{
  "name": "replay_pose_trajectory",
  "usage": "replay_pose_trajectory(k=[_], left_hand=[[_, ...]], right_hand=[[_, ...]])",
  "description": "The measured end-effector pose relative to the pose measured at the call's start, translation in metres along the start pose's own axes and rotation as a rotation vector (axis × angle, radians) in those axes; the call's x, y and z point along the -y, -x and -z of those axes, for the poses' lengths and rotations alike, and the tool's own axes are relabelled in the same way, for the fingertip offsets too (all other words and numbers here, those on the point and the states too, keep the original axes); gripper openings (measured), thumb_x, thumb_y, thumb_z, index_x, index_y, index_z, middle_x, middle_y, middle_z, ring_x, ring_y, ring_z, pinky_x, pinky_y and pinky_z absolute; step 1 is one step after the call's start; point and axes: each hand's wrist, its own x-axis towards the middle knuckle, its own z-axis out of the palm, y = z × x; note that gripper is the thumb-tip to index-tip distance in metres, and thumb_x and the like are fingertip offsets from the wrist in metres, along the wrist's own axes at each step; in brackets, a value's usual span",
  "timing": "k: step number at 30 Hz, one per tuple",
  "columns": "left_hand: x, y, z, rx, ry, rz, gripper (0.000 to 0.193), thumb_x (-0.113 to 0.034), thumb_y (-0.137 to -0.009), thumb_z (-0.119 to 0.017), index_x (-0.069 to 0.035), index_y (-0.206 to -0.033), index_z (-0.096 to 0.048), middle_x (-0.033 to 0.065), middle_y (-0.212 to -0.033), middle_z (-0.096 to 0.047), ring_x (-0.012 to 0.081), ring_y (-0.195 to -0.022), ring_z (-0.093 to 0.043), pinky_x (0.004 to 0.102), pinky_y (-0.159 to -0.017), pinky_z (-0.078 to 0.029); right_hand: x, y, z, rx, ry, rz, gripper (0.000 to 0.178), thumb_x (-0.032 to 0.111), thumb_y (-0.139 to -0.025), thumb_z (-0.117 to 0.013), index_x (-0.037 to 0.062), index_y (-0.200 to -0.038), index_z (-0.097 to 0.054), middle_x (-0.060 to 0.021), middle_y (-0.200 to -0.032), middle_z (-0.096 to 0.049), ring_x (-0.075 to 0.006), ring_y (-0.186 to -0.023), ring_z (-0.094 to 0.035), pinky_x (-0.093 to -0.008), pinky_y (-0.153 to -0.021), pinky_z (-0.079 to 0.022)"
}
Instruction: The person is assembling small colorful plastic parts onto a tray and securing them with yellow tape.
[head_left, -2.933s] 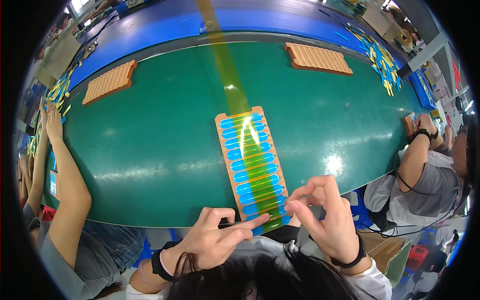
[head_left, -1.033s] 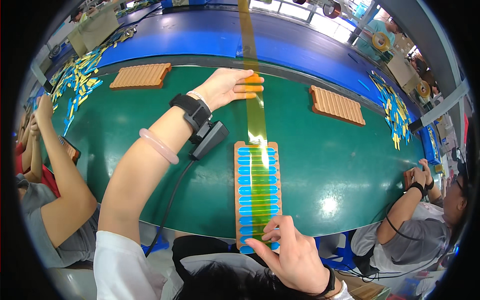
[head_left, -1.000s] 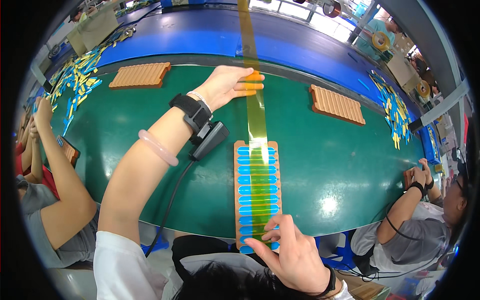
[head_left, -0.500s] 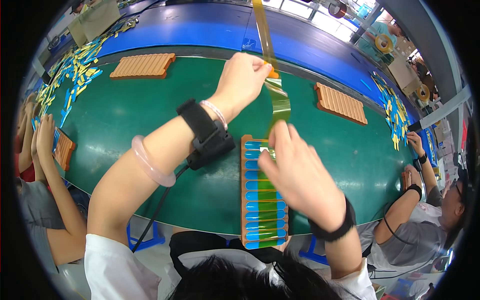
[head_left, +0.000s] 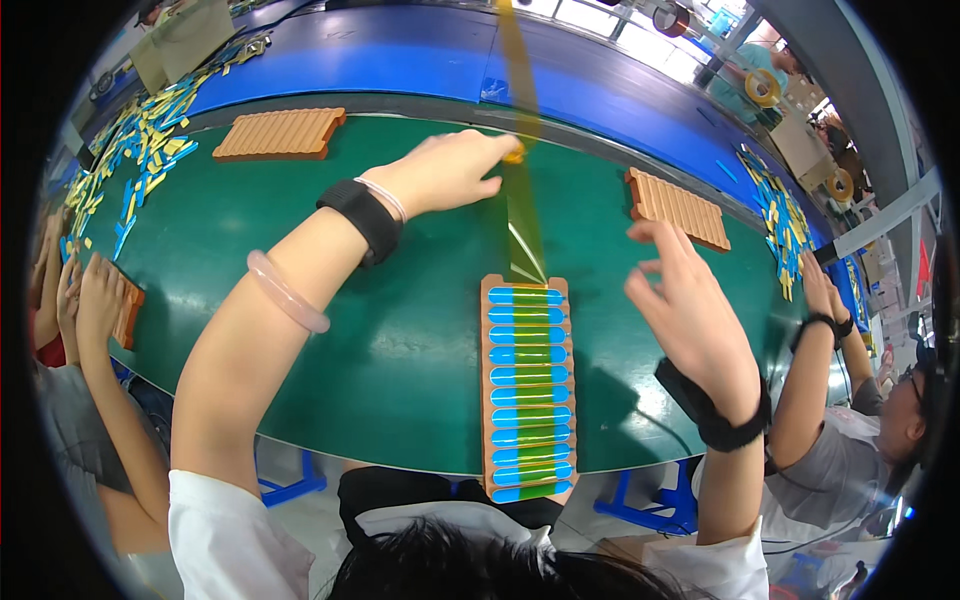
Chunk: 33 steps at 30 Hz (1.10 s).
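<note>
Pulling my right hand [head_left: 692,305] off the amber tape [head_left: 523,210], fingers apart, leaves just my left hand [head_left: 448,172] at its far stretch, pinch too blurry to call

Factory workshop, blue conveyor belt [head_left: 380,62], green worktable [head_left: 400,410], co-workers [head_left: 835,470] on both sides

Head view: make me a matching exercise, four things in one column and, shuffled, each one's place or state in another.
1. Left hand
2. Right hand
3. Brown grooved central tray
4. Pale pink bangle

A. Around the left forearm
B. Bearing blue rounded strips
C. Right of the loaded tray
D. At the translucent yellow tape

1-D; 2-C; 3-B; 4-A
</note>
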Motion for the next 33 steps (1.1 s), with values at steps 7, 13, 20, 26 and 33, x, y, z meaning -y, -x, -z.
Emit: replay_pose_trajectory(k=[7, 13, 20, 26, 33], left_hand=[[-0.047, -0.021, 0.045, -0.242, -0.599, 0.103, 0.037, -0.030, -0.081, -0.053, -0.006, -0.109, -0.051, 0.0116, -0.077, -0.063, 0.0266, -0.066, -0.060, 0.0342, -0.055, -0.047], [-0.081, 0.002, 0.074, 0.048, 0.863, 0.321, 0.047, -0.037, -0.093, -0.026, 0.000, -0.107, -0.050, 0.0160, -0.087, -0.062, 0.0239, -0.067, -0.062, 0.0326, -0.060, -0.050], [-0.076, 0.075, 0.072, 0.240, 1.551, 0.794, 0.047, -0.036, -0.092, -0.031, 0.005, -0.111, -0.044, 0.0204, -0.091, -0.060, 0.0239, -0.073, -0.060, 0.0311, -0.065, -0.050], [-0.086, 0.106, 0.050, -0.107, 1.552, 0.836, 0.049, -0.036, -0.090, -0.032, 0.007, -0.112, -0.044, 0.0143, -0.083, -0.057, 0.0220, -0.076, -0.056, 0.0339, -0.070, -0.047], [-0.089, 0.130, 0.037, -0.043, 1.568, 0.952, 0.041, -0.028, -0.088, -0.037, 0.006, -0.111, -0.046, 0.0173, -0.100, -0.056, 0.0287, -0.091, -0.055, 0.0417, -0.082, -0.043]], right_hand=[[-0.027, 0.033, -0.013, 0.102, 0.029, 0.045, 0.033, 0.008, -0.077, -0.052, -0.0019, -0.107, -0.041, -0.0182, -0.098, -0.048, -0.0319, -0.088, -0.053, -0.0375, -0.075, -0.043], [0.005, 0.035, -0.046, 0.171, -0.061, 0.114, 0.064, 0.026, -0.080, -0.056, -0.0080, -0.123, -0.024, -0.0247, -0.098, -0.044, -0.0382, -0.090, -0.049, -0.0409, -0.078, -0.044], [0.067, 0.008, -0.097, 0.107, 0.143, 0.269, 0.077, 0.017, -0.069, -0.057, -0.0082, -0.129, -0.016, -0.0233, -0.101, -0.043, -0.0353, -0.093, -0.047, -0.0455, -0.064, -0.047], [0.072, -0.076, -0.095, 0.422, 0.417, 0.570, 0.113, 0.031, -0.046, -0.079, -0.0021, -0.133, -0.015, -0.0133, -0.116, -0.044, -0.0308, -0.106, -0.043, -0.0472, -0.083, -0.035], [0.032, -0.133, -0.066, 0.313, 0.461, 0.208, 0.093, 0.021, -0.054, -0.079, 0.0076, -0.130, -0.027, -0.0086, -0.120, -0.048, -0.0280, -0.112, -0.044, -0.0568, -0.084, -0.030]])
